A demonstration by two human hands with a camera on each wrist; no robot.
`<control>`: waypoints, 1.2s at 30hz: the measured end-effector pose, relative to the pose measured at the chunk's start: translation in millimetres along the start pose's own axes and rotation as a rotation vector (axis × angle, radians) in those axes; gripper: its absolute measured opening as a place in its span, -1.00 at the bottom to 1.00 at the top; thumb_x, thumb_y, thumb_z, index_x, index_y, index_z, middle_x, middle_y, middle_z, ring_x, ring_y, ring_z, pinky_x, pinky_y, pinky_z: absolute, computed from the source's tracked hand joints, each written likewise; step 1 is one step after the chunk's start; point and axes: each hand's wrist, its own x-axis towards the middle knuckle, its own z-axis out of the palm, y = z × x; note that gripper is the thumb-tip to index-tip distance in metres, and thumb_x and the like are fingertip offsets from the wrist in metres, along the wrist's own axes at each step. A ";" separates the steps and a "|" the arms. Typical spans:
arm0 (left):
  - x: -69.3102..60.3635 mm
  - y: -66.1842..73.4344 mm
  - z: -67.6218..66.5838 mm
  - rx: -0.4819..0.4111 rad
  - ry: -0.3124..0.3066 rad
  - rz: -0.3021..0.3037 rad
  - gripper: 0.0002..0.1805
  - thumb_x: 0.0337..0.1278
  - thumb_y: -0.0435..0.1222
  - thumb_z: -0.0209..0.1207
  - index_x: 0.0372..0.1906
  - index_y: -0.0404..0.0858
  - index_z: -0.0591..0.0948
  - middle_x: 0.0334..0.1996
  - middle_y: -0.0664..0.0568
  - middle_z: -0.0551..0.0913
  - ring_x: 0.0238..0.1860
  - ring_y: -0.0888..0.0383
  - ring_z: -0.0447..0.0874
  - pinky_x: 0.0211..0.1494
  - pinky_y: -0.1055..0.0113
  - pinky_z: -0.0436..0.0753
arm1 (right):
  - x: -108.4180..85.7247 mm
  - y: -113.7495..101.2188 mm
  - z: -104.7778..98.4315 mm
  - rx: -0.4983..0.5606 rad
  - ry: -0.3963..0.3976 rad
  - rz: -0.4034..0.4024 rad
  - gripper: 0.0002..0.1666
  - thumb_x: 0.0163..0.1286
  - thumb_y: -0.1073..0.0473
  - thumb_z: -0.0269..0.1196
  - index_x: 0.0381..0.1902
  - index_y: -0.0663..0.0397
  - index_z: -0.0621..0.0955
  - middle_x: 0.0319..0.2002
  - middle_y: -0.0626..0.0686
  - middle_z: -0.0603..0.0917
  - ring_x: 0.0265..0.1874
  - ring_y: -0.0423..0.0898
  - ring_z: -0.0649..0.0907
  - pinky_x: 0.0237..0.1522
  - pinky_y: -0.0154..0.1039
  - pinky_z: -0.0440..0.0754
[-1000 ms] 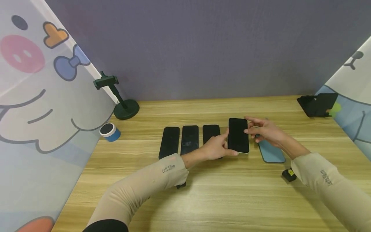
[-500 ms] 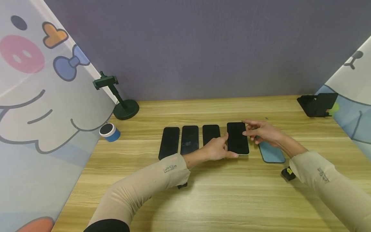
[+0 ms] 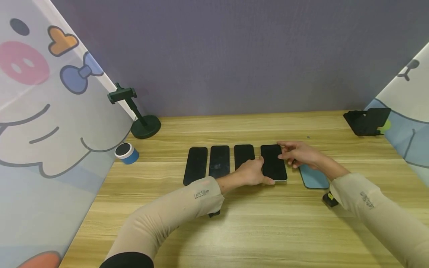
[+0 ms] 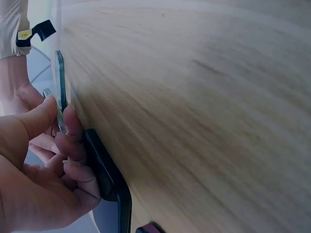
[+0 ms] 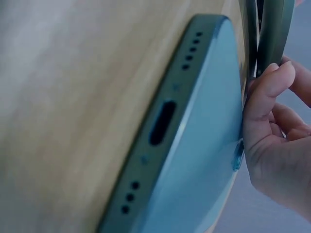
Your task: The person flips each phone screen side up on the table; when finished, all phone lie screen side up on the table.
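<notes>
Left arm reaches in from lower left, angled right, with the left hand (image 3: pixel 251 173) at the lower left of the held phone (image 3: pixel 274 163), thumb by its bottom corner; its fingers (image 4: pixel 73 148) pinch the edge. Right arm enters from lower right; the right hand (image 3: pixel 299 154) grips the opposite edge, index at the top corner. Held phone is rightmost in the row, screen up, at the desk (image 3: pixel 268 234) (can't tell if fully flat). Count: four dark-screened phones in the row, held one included; the other three are the left phone (image 3: pixel 196 165), second phone (image 3: pixel 219 160) and third phone (image 3: pixel 244 153) (partly hidden by the left hand). One blue phone (image 3: pixel 314 178), back up, near the right hand. Two stands: green stand (image 3: pixel 146 127), black stand (image 3: pixel 372 121). One blue-and-white container (image 3: pixel 130 155).
</notes>
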 end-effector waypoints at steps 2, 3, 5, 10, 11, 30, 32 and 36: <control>-0.2 1.2 0.1 0.018 0.003 -0.015 0.08 0.16 0.13 0.33 0.60 -0.26 0.06 -0.44 0.07 0.73 -0.68 0.21 0.51 -0.51 0.42 0.49 | 0.4 -2.3 0.8 -0.003 -0.012 0.007 -0.05 0.47 0.12 0.24 0.63 0.04 0.01 -0.09 0.06 0.39 -0.52 -0.19 0.50 -0.48 -0.29 0.56; -0.2 1.7 -0.2 0.022 0.001 -0.019 0.08 0.16 0.13 0.33 0.60 -0.25 0.06 -0.46 0.07 0.73 -0.69 0.22 0.50 -0.52 0.42 0.48 | 0.4 -3.6 1.1 -0.003 -0.015 0.009 -0.05 0.47 0.12 0.24 0.63 0.05 0.00 -0.11 0.06 0.39 -0.53 -0.20 0.50 -0.49 -0.29 0.56; -0.6 2.6 -0.8 0.027 0.000 -0.029 0.08 0.16 0.13 0.32 0.60 -0.23 0.06 -0.52 0.09 0.71 -0.70 0.22 0.47 -0.54 0.41 0.46 | 0.9 -6.2 1.7 -0.001 -0.021 0.014 -0.05 0.47 0.13 0.24 0.63 0.05 0.00 -0.14 0.04 0.40 -0.54 -0.20 0.50 -0.49 -0.30 0.56; 0.0 4.3 -0.8 0.044 0.002 -0.057 0.07 0.16 0.15 0.31 0.61 -0.19 0.06 -0.63 0.15 0.67 -0.71 0.22 0.48 -0.55 0.40 0.44 | 2.7 -9.2 1.7 -0.003 -0.026 0.016 -0.03 0.46 0.13 0.25 0.63 0.07 0.00 -0.20 0.02 0.40 -0.56 -0.21 0.49 -0.47 -0.28 0.60; 0.5 4.4 -0.5 0.050 0.003 -0.062 0.07 0.16 0.15 0.31 0.61 -0.18 0.05 -0.63 0.15 0.67 -0.71 0.22 0.48 -0.56 0.40 0.43 | 3.1 -9.4 1.6 -0.007 -0.027 0.015 -0.03 0.46 0.13 0.26 0.63 0.08 0.00 -0.21 0.02 0.41 -0.56 -0.21 0.49 -0.47 -0.28 0.61; 2.9 6.7 1.2 0.076 -0.003 -0.073 0.10 0.17 0.12 0.32 0.62 -0.19 0.00 -0.67 0.12 0.65 -0.73 0.24 0.46 -0.58 0.41 0.42 | 8.2 -5.3 1.6 -0.075 -0.005 -0.038 -0.09 0.48 0.13 0.24 0.60 0.18 0.06 -0.40 0.01 0.46 -0.59 -0.20 0.49 -0.49 -0.27 0.63; 3.4 7.1 0.1 0.072 -0.015 -0.063 0.10 0.18 0.11 0.33 0.62 -0.24 0.00 -0.66 0.13 0.68 -0.65 0.24 0.59 -0.47 0.41 0.51 | 8.1 -5.0 2.0 -0.076 -0.003 -0.040 -0.09 0.48 0.15 0.24 0.60 0.19 0.05 -0.39 0.01 0.46 -0.59 -0.20 0.48 -0.50 -0.27 0.63; 4.6 9.0 -1.7 0.084 -0.042 -0.061 0.12 0.18 0.11 0.33 0.61 -0.29 -0.02 -0.65 0.15 0.70 -0.53 0.25 0.68 -0.26 0.41 0.61 | 8.2 -5.1 3.4 -0.088 -0.002 -0.049 -0.10 0.49 0.17 0.22 0.60 0.20 0.04 -0.38 0.03 0.45 -0.60 -0.20 0.47 -0.51 -0.27 0.62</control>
